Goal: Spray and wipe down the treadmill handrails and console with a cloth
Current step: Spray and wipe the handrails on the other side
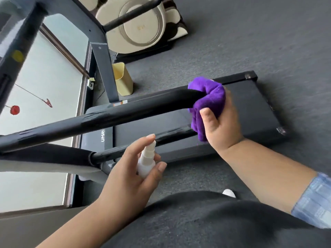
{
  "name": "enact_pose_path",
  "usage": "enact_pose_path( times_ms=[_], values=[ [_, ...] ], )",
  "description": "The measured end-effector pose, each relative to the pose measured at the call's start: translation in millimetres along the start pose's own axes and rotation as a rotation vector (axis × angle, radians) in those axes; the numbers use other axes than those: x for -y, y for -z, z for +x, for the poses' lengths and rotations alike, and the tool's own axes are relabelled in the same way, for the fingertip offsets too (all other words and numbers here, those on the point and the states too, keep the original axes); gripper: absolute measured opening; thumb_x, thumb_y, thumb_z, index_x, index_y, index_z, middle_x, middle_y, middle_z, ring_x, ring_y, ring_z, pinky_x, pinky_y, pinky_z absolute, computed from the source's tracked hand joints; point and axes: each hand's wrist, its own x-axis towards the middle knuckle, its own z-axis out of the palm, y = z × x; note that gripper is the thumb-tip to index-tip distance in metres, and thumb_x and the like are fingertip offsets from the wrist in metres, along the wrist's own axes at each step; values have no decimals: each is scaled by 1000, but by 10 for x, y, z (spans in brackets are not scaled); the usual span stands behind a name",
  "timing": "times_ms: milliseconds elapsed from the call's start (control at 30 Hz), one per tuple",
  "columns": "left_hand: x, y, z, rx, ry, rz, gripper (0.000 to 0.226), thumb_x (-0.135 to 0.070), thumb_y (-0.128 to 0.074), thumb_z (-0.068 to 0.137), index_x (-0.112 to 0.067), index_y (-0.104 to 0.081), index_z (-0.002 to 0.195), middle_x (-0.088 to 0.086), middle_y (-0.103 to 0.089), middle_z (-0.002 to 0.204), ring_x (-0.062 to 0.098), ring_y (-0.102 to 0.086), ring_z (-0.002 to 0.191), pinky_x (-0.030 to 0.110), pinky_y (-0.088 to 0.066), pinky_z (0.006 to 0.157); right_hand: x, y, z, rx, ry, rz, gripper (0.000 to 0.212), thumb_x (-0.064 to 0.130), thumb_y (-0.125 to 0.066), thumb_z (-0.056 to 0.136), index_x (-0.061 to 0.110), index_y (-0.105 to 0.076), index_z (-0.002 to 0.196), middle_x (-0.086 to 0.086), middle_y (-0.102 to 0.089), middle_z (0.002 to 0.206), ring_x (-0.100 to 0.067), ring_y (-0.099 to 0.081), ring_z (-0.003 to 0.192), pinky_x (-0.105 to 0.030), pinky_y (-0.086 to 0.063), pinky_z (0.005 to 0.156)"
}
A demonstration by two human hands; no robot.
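A black padded handrail [111, 119] runs from the left edge toward the right across the middle of the view. My right hand [222, 122] grips a purple cloth [209, 102] wrapped around the free end of that rail. My left hand [129, 176] holds a small white spray bottle [147, 159] upright, with a fingertip on its nozzle, just in front of a second, lower black handrail [125, 151]. The console is only partly visible at the top left, blurred.
The treadmill deck [232, 122] lies below on grey carpet. A pale yellow bin [123, 79] stands beside the treadmill upright [105, 68]. A cream-coloured round machine [141, 24] sits behind it. A window [39, 97] fills the left side.
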Motion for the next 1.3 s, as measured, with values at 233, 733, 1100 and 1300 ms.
enact_pose_path(
  times_ms=[233,733,1100,1300],
  values=[
    [193,283,97,54,-126,-71,50,-61,-54,92,-62,-31,137,-20,-61,105,-1,-63,82,9,-45,73,906,-402,232,91,361,-773,67,77,-51,84,25,-65,123,6,-70,110,-21,-64,99,-37,-45,85],
    [619,770,-240,-33,-114,-200,51,-56,-56,94,-57,-34,140,-27,-58,108,6,-65,90,23,-50,77,1173,-1019,-53,173,569,-721,63,51,-20,105,14,-64,131,-3,-67,126,-30,-62,113,-46,-41,99],
    [648,888,-456,-124,-110,-156,55,-39,-63,89,-52,-36,136,-26,-59,104,0,-64,91,20,-51,79,1505,-1467,0,541,512,-1075,79,78,-29,86,27,-45,145,1,-62,126,-25,-59,114,-44,-41,95],
    [853,1059,-591,-307,-8,-135,57,-47,-61,87,-66,-34,133,-23,-62,105,3,-64,87,12,-46,76,1441,-1260,49,536,518,-1160,86,85,-33,81,27,-46,143,-2,-64,125,-28,-62,110,-46,-46,92]
  ],
)
